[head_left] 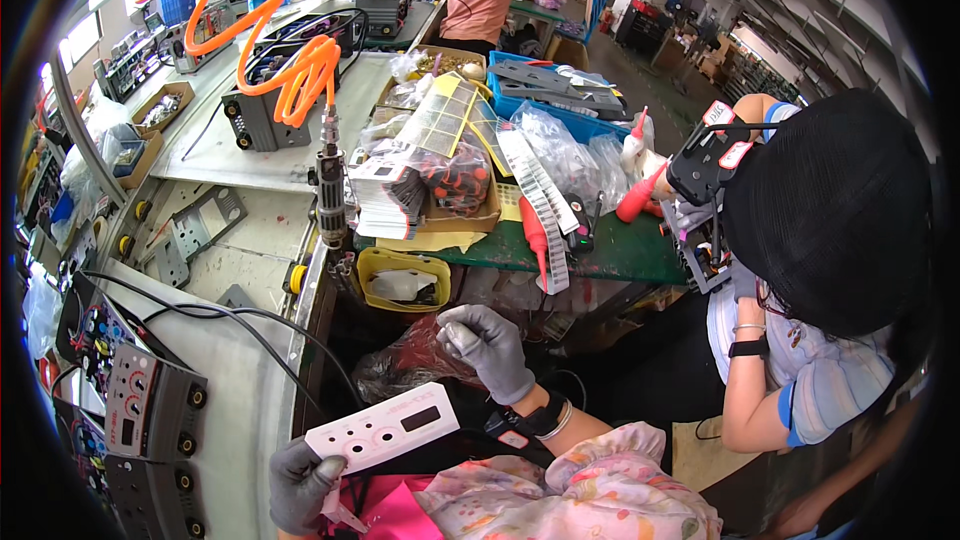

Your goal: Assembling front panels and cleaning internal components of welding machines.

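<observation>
My left hand (298, 485), in a grey glove, is closed on the lower left corner of a white panel label (372, 437). The label has round holes and a dark rectangular window. A pale crumpled strip (342, 512) hangs just below those fingers. My right hand (490, 348), also gloved, is raised past the label's far right corner, apart from it. Its thumb and fingers are pinched together, and whatever they may hold is too small to make out. Dark-fronted machine housings (145, 405) with similar white panels stand on the line at the left.
Beyond my hands sit a yellow bin (403, 280), a stack of printed labels (385, 198) and a blue crate (560, 100). A screwdriver (331, 185) hangs from an orange coiled hose (305, 80). Black cables (240, 315) cross the line. A co-worker (820, 240) works close by on the right.
</observation>
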`<state>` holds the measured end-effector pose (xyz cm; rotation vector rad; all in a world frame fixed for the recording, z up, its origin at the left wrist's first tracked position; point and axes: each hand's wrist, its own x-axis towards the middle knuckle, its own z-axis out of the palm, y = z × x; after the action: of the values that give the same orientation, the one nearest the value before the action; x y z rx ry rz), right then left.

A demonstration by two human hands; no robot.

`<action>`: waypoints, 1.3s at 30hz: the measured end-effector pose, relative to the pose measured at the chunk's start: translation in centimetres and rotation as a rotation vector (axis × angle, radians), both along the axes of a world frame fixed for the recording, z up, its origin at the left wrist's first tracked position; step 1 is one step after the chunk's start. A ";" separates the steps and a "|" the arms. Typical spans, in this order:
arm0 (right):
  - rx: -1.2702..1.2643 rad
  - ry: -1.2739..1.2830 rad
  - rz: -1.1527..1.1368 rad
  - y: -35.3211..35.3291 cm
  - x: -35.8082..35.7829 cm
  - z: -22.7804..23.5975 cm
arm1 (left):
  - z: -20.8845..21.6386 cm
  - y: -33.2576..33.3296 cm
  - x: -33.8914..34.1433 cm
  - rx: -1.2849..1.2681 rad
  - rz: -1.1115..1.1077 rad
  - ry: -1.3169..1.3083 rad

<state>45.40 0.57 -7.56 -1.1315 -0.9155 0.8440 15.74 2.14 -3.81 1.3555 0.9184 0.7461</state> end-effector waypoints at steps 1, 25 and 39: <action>-0.001 -0.003 0.002 0.1 -0.1 0.1 | 0.1 0.1 0.0 0.013 -0.006 -0.010; 0.190 -0.438 0.419 1.5 -4.5 3.4 | 0.7 -0.4 -1.9 0.048 0.069 -0.035; 0.156 -0.004 0.774 0.8 -4.7 1.8 | 0.5 -1.2 -2.1 0.005 0.196 -0.101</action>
<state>40.71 1.34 -5.77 -0.6254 -1.4273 1.3583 13.61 0.97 -3.35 1.2320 0.9781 0.9580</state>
